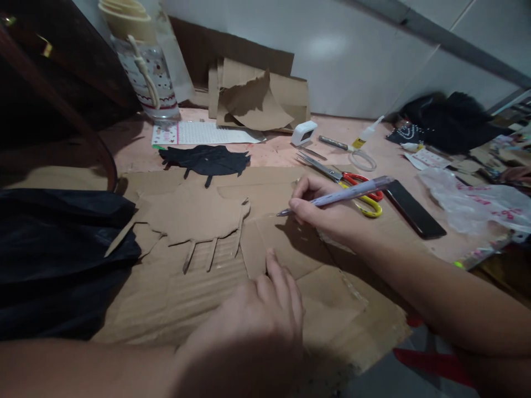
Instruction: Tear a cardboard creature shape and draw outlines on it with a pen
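Gripping a pen in closed fingers, the right hand rested at two o'clock on the cardboard; the left hand, fingers open, pressed it flat. Light, stiff, it seemed best gripped edgewise.

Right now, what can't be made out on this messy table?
Head view:
- Tip of the pen in the right hand: too small to tell whether it touches the cardboard.
- Part of the cardboard under the left hand: hidden by that blurred hand.
- Top of the bottle: cut off by the upper edge.
- Print on the plastic bag: blurred.
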Motion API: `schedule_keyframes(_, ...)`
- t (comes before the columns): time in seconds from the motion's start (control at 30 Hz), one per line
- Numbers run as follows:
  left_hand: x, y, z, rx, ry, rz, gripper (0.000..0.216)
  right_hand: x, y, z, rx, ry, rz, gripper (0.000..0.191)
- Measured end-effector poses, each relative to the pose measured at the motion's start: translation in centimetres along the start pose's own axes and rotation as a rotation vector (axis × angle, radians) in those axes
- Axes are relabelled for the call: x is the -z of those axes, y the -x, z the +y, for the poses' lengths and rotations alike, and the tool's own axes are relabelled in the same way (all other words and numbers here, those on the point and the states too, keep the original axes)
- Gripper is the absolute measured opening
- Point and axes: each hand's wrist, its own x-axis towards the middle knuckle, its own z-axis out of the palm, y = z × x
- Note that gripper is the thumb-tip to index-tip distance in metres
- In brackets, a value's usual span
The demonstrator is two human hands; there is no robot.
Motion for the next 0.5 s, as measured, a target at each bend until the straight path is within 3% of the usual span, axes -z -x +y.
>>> schedule_keyframes(0.1, 0.14, 0.01, 0.07, 0.005, -0.001, -0.036, 0.040, -0.68, -0.09, 0.30, -0.005, 0.000, -0.077, 0.021)
schedule_keyframes(0.23, 0.42, -0.06, -0.05, -0.012, -0.016, -0.087, 0.040, -0.64, -0.20, 0.33, 0.057, 0.099, -0.032, 0.021)
schedule_keyframes(0.37, 0.13, 0.00, 0.08, 0.008, -0.013, -0.023, 0.039, -0.27, -0.34, 0.15, 0.068, 0.190, 0.023, 0.020)
schedule_keyframes(0.5, -0.18, 0.03, 0.21, 0.019, -0.008, -0.004, 0.040, -0.65, -0.23, 0.21, 0.069, 0.185, -0.026, 0.020)
